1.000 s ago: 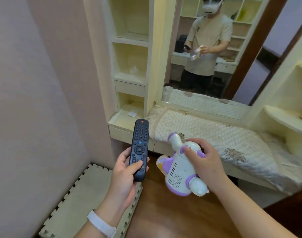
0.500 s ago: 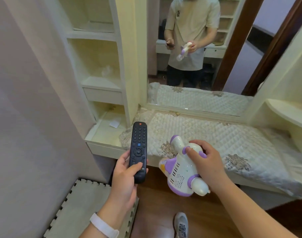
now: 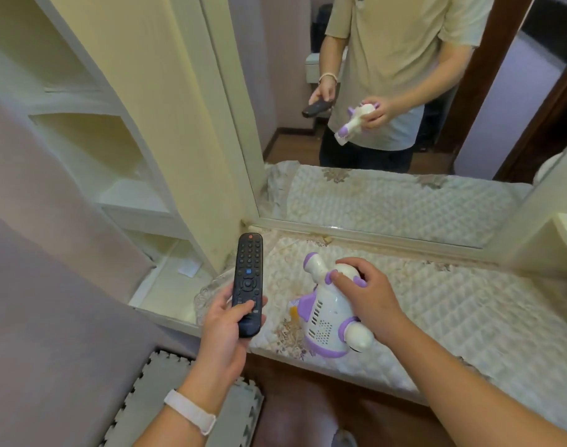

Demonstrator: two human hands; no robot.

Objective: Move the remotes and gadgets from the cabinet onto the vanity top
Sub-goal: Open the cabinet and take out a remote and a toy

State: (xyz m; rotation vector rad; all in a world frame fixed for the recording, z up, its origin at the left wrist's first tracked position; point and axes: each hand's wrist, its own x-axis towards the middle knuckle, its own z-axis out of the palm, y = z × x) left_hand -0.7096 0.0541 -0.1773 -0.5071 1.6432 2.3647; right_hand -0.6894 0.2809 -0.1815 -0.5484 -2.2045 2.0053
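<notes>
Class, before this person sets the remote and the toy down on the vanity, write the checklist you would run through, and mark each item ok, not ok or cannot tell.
1. Left hand has a firm hold on the black remote control: ok, fingers wrap it and the thumb lies on its face.
2. Right hand grips the white and purple toy: ok.
3. Both items are over the quilted vanity cover: ok for the toy; the remote hangs at its left edge.
4. Bare landing space on the cover: ok, to the right of the toy.
5. Toy already rests on the cover: cannot tell.
6. More gadgets left in the cabinet: cannot tell; the visible shelves show only a scrap of paper.
</notes>
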